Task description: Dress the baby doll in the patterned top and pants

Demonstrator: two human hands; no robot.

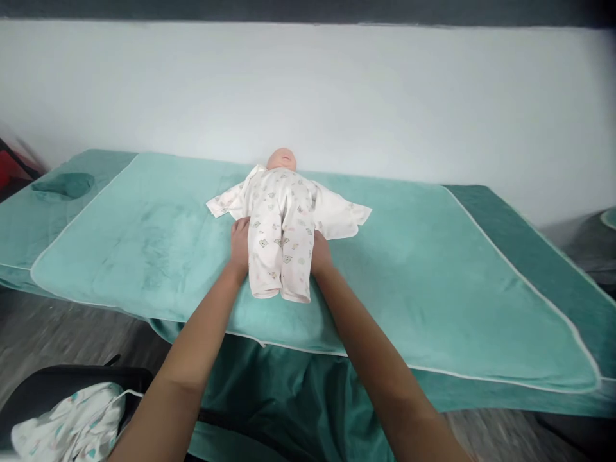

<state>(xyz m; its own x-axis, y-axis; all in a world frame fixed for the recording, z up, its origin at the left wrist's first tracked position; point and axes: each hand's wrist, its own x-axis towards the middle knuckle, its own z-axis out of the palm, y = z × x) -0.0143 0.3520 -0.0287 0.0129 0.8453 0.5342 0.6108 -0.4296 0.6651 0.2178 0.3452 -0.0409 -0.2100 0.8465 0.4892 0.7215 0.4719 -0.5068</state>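
Note:
A baby doll (282, 158) lies face up on the table, only its head showing. Around it is a white printed baby shirt (337, 212) with both sleeves spread wide. White baby trousers (264, 250) with a small print lie over the front of the shirt, legs pointing toward me. My left hand (239, 245) is closed at the left edge of the trousers, its knuckles showing. At the opposite edge my right hand (321, 253) grips the trousers, with its fingertips hidden behind the cloth.
The table has a light green cover (433, 276) with white piping, over a darker green sheet. A face hole (65, 185) is at the left end. Behind stands a white wall (308, 96). A chair (43, 385) at lower left holds a printed cloth (72, 423).

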